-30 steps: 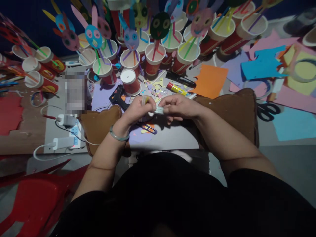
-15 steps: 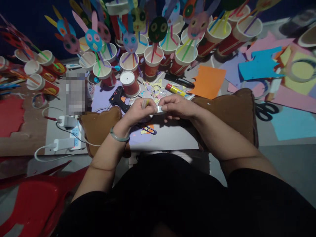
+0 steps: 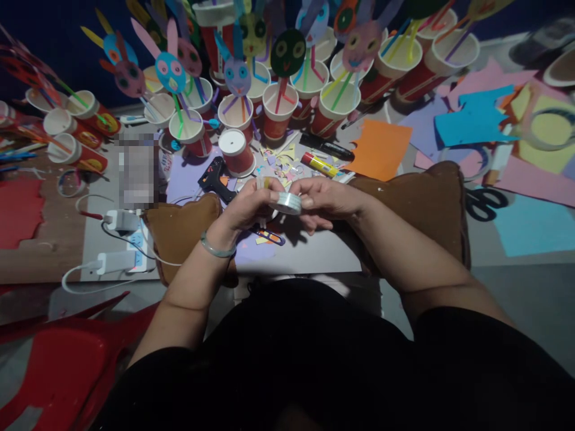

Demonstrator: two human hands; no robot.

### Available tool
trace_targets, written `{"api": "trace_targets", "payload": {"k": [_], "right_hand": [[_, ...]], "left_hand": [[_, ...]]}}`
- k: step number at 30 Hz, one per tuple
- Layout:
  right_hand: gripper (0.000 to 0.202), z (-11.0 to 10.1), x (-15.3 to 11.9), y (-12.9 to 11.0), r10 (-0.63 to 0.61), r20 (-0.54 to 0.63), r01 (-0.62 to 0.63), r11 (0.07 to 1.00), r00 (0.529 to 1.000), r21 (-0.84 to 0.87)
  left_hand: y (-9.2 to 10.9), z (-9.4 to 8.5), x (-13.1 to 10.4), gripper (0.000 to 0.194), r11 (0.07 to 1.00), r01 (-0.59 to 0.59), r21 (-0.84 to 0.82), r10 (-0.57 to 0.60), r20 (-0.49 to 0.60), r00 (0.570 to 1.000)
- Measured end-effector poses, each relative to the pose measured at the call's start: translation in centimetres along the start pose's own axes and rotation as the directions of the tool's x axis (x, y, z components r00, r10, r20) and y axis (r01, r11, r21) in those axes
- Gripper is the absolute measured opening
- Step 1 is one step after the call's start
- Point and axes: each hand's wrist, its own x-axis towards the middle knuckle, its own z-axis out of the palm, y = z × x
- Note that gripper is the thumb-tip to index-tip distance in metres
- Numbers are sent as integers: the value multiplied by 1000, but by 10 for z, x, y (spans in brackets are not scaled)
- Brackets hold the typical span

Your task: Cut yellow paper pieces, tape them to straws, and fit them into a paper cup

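Observation:
A small roll of pale, shiny tape (image 3: pixel 287 203) is held up between my two hands, tilted so its side faces me. My left hand (image 3: pixel 251 202), with a greenish bangle at the wrist, grips the roll's left end. A small yellowish, translucent piece (image 3: pixel 266 183) shows at that hand's fingers; its kind is unclear. My right hand (image 3: pixel 327 200) pinches the right end of the roll, its lower fingers curled beneath. Just behind the left hand lies a black hot glue gun (image 3: pixel 217 181). Below the hands is a dark purple utility knife (image 3: pixel 271 234) on purple paper.
Behind stand several red paper cups (image 3: pixel 278 114) with paper animal heads on straws. A black marker (image 3: pixel 327 146), a yellow glue stick (image 3: pixel 320 164) and paper scraps lie ahead. Brown cushions (image 3: pixel 417 218) flank the hands. Scissors (image 3: pixel 487 203) lie right; a power strip (image 3: pixel 140 248) left.
The tape roll has turned and now shows more of its band between my hands. My hands have shifted slightly apart, and my right hand's lower fingers have moved a little lower.

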Motion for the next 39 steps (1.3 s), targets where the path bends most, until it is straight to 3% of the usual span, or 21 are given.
{"api": "trace_targets", "payload": {"k": [3,6,10,15,23,29,33,39], "right_hand": [[40,-1,1,-1,13,8,-12,1000,1000,-26],[34,-2,3,-2,-27,-108,15,994,994,-104],[20,-2,7,-1,-24,-256,-52,957,966,-286],[8,3,9,-1,-37,-360,-83,946,932,-313],[10,4,5,-2,7,-272,-51,987,962,-154],[21,-2,2,1,-28,-114,18,996,993,-87],[31,-3,3,3,-51,-30,49,996,998,-75],[30,-2,3,2,-105,-85,99,992,991,-76]], "left_hand": [[-1,0,1,28,1000,-25,0,25,-11,1000],[0,-1,3,29,986,-85,143,87,-11,996],[3,-1,4,23,906,-143,399,170,-31,985],[4,1,3,18,880,-116,460,164,-65,984],[1,-6,5,11,973,-87,213,99,-44,994],[-1,-5,4,26,997,-31,66,29,30,999],[-2,-3,4,29,998,-48,34,46,34,998],[-3,-8,5,23,991,-70,111,64,61,996]]}}
